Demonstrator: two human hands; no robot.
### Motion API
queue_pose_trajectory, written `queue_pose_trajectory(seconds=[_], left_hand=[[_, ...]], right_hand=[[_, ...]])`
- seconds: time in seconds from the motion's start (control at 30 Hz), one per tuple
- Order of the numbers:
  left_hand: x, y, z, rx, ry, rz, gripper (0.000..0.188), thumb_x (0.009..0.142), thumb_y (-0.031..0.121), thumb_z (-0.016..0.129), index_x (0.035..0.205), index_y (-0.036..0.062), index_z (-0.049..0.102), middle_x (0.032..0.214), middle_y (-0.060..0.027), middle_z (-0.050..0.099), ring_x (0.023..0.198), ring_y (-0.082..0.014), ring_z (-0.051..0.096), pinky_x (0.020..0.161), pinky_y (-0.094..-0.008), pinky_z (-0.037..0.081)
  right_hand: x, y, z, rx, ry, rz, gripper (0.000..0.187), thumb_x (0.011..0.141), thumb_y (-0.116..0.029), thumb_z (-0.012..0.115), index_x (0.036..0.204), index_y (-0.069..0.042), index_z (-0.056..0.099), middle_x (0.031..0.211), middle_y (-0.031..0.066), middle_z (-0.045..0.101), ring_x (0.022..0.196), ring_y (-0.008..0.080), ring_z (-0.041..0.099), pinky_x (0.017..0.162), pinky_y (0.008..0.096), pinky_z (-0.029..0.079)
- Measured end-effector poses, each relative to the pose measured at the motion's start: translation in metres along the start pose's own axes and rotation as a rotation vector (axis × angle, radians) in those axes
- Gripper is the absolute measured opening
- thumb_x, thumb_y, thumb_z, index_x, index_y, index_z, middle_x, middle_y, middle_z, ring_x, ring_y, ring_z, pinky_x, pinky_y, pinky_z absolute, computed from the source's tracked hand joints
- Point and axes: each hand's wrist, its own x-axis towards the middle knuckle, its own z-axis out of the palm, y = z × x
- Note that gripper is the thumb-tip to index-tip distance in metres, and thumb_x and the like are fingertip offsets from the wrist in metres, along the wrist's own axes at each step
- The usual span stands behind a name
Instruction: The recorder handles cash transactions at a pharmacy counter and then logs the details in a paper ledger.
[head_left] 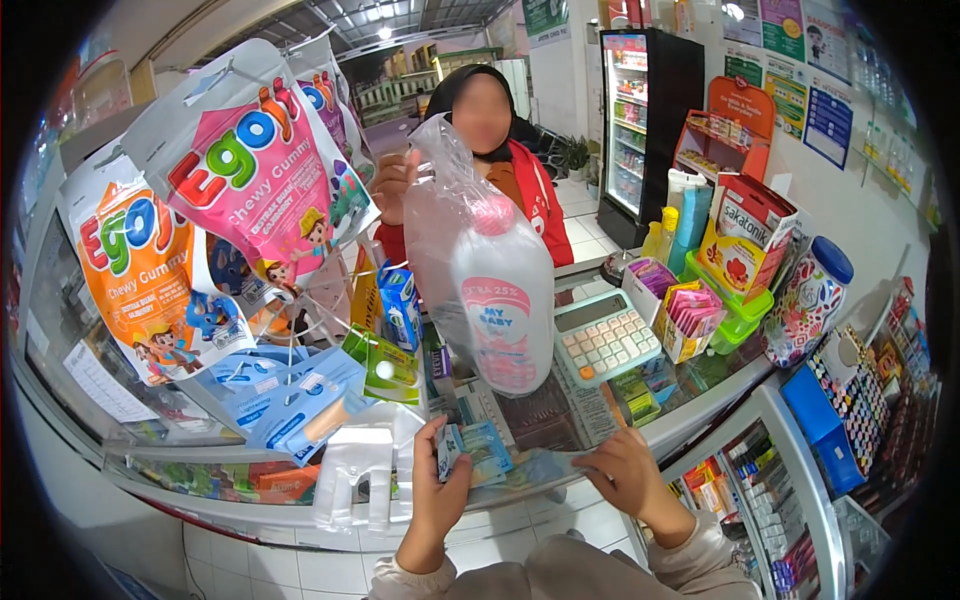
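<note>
The left hand (440,485) has blue paper notes (487,450) pinched between thumb and fingers, its grip closed on their near end; exactly how many are there, and whether they are folded, I cannot tell. The right hand (632,478) has its thumb and fingertips drawn together on the end of a pale strip (545,466) that reaches toward the left hand and looks like another note. All this paper is above the near edge of the counter (700,412), between the two hands and in front of the person's body. It should weigh almost nothing and bend freely — limp rather than stiff, with little danger of breaking but some of creasing, or of tearing if both ends are pulled hard. Smooth paper can slide against its neighbour, so a light, flat pinch near the short edges, thumb on top and fingers beneath, should suit it best; squeezing harder would mostly add wrinkles. White plastic bags (355,470) hang just beside the left hand, and a calculator (608,340) sits beyond the right. Across the counter, another person's hand (393,185) holds up a clear bag (430,205) with a white bottle (500,315) inside — well apart from the paper.
</note>
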Motion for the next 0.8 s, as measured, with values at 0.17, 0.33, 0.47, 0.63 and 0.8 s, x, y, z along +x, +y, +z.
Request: queue_pose_trajectory(seconds=[0.17, 0.33, 0.47, 0.63, 0.8], left_hand=[[0.002, -0.010, -0.008, -0.287, -0.024, -0.040, 0.055, 0.079, -0.013, 0.039, 0.131, 0.0029, 0.033, 0.118, -0.0147, 0.052, 0.104, -0.0175, 0.051, 0.095, -0.0310, 0.040], [-0.002, 0.004, 0.001, -0.476, -0.064, -0.061, 0.054, 0.079, -0.011, 0.034, 0.131, 0.0046, 0.033, 0.115, -0.0182, 0.053, 0.100, -0.0210, 0.054, 0.094, -0.0371, 0.045], [-0.006, 0.017, 0.018, -0.626, -0.026, -0.125, 0.054, 0.080, -0.009, 0.034, 0.131, 0.0045, 0.033, 0.114, -0.0192, 0.053, 0.101, -0.0224, 0.054, 0.093, -0.0382, 0.046], [-0.020, 0.035, 0.064, -0.698, -0.105, -0.301, 0.054, 0.080, -0.006, 0.036, 0.133, 0.0029, 0.032, 0.115, -0.0196, 0.054, 0.103, -0.0241, 0.055, 0.093, -0.0384, 0.046], [-0.024, 0.045, 0.096, -0.866, -0.183, -0.475, 0.057, 0.078, -0.004, 0.039, 0.134, 0.0034, 0.032, 0.124, -0.0215, 0.048, 0.117, -0.0327, 0.050, 0.096, -0.0447, 0.045]], right_hand=[[0.006, -0.008, -0.014, 0.224, 0.308, 0.045, 0.017, 0.067, 0.001, 0.066, 0.083, -0.005, 0.065, 0.088, 0.0080, 0.064, 0.084, 0.0257, 0.058, 0.076, 0.0351, 0.043], [0.000, -0.013, -0.047, 0.291, 0.257, -0.004, 0.023, 0.062, 0.003, 0.065, 0.084, -0.006, 0.066, 0.090, 0.0078, 0.064, 0.086, 0.0260, 0.058, 0.077, 0.0359, 0.044], [0.004, -0.030, -0.039, 0.201, 0.000, -0.268, 0.033, 0.060, -0.002, 0.066, 0.090, -0.013, 0.071, 0.108, 0.0052, 0.061, 0.094, 0.0234, 0.056, 0.086, 0.0407, 0.042], [0.010, -0.038, -0.019, -0.044, 0.192, -0.443, 0.013, 0.066, -0.015, 0.068, 0.076, -0.007, 0.066, 0.120, 0.0070, 0.058, 0.114, 0.0273, 0.052, 0.101, 0.0449, 0.036], [-0.003, -0.004, -0.026, 0.117, 0.299, -0.511, 0.008, 0.068, -0.011, 0.067, 0.072, -0.005, 0.064, 0.113, 0.0092, 0.061, 0.104, 0.0274, 0.059, 0.102, 0.0478, 0.038]])
